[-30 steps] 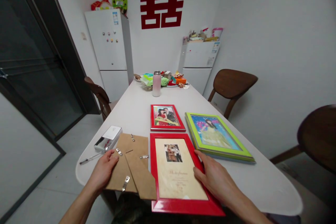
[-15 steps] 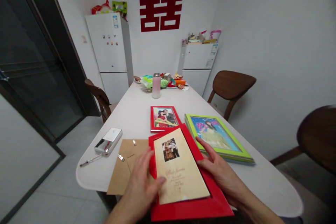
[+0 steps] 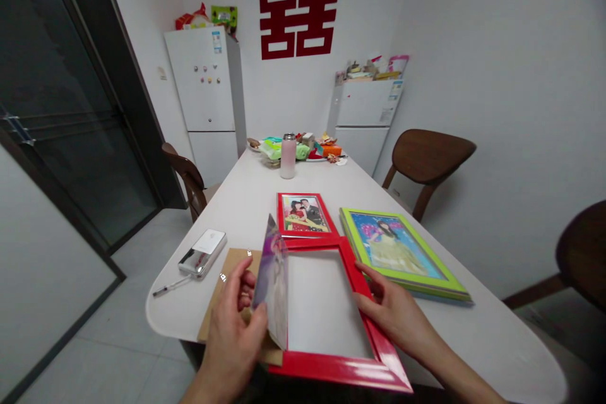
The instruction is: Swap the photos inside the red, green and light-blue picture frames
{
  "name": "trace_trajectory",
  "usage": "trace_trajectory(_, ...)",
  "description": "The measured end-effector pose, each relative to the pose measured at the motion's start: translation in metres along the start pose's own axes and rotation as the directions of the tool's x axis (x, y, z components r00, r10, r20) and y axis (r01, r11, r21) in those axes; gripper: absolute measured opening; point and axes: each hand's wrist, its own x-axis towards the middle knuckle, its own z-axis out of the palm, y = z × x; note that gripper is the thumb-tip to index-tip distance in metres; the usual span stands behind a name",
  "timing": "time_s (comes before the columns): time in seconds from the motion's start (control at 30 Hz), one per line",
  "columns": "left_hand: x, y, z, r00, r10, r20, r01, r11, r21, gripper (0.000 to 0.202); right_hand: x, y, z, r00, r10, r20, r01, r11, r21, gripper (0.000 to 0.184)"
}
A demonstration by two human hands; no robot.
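Fingers of the left hand (image 3: 234,328) pinch a printed picture sheet (image 3: 273,290) tilted up beside the opening of a red photo frame (image 3: 341,371) at the near edge of the white surface (image 3: 246,208), the right hand (image 3: 396,308) holding its right rim, a brown backing board (image 3: 233,259) off to the left, neither piece seated.

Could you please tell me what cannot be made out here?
In the head view:
- Backing board: partly covered by the left hand.
- Picture sheet: its steep tilt obscures image details.
- Fridge label: text too small.
- Red wall decoration: cut off by the upper edge.
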Motion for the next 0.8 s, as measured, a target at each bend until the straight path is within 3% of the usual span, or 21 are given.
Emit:
trace_trajectory(0.13, -0.006, -0.035, -0.016, 0.973, -0.225, 0.045, 0.229, 0.955, -0.187, 0.05, 0.003, 0.016, 0.006, 0.994, -0.11, -0.027, 0.094, 0.934, -0.344, 0.047)
trace_trajectory(0.23, -0.011, -0.056, -0.018, 0.957, -0.274, 0.09, 0.287, 0.934, -0.214, 0.051, 0.004, 0.019, 0.009, 0.987, -0.162, -0.002, 0.142, 0.873, -0.467, 0.043)
trace_trajectory(0.4, -0.012, -0.062, -0.021, 0.962, -0.228, 0.149, 0.223, 0.973, 0.052, 0.045, 0.005, 0.022, 0.011, 0.98, -0.197, 0.031, 0.179, 0.8, -0.573, 0.037)
trace_trajectory(0.53, -0.01, -0.061, -0.025, 0.963, -0.179, 0.2, 0.1, 0.932, 0.349, 0.042, 0.003, 0.018, 0.01, 0.977, -0.211, -0.011, 0.16, 0.77, -0.617, 0.036)
trace_trajectory(0.63, -0.009, -0.061, -0.026, 0.974, -0.099, 0.204, -0.009, 0.884, 0.468, 0.037, 0.002, 0.008, 0.015, 0.951, -0.304, -0.064, 0.228, 0.822, -0.521, 0.034)
trace_trajectory(0.7, -0.007, -0.059, -0.025, 0.979, -0.045, 0.197, -0.064, 0.858, 0.51, 0.036, 0.002, -0.001, 0.026, 0.957, -0.289, -0.032, 0.265, 0.912, -0.313, 0.037)
trace_trajectory(0.73, -0.007, -0.058, -0.023, 0.979, -0.018, 0.201, -0.09, 0.85, 0.518, 0.036, 0.002, -0.005, 0.034, 0.971, -0.241, 0.007, 0.238, 0.957, -0.168, 0.039)
trace_trajectory(0.8, -0.009, -0.052, -0.017, 0.971, 0.036, 0.237, -0.155, 0.848, 0.506, 0.04, 0.002, -0.016, 0.054, 0.987, -0.093, 0.132, 0.073, 0.986, 0.148, 0.048)
